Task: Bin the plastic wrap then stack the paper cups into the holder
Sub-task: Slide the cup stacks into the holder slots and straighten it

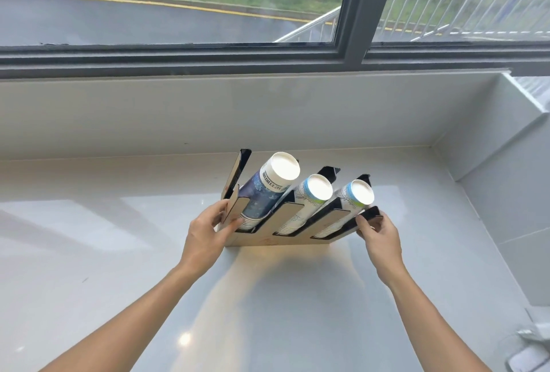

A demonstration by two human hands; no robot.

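A black and tan cup holder [293,216] with three slots stands on the pale counter [89,252], tilted back toward the window. Each slot holds a stack of paper cups: a large dark blue stack [268,187] on the left, a white and green stack [311,196] in the middle, a white and blue stack [354,200] on the right. My left hand [208,234] grips the holder's left end. My right hand [379,236] grips its right end. No plastic wrap on the cups is visible.
A white backsplash [268,112] and a dark-framed window [351,14] rise behind the counter. A wall [506,169] closes the right side. Crumpled clear plastic and a white object [529,351] lie at the counter's front right corner.
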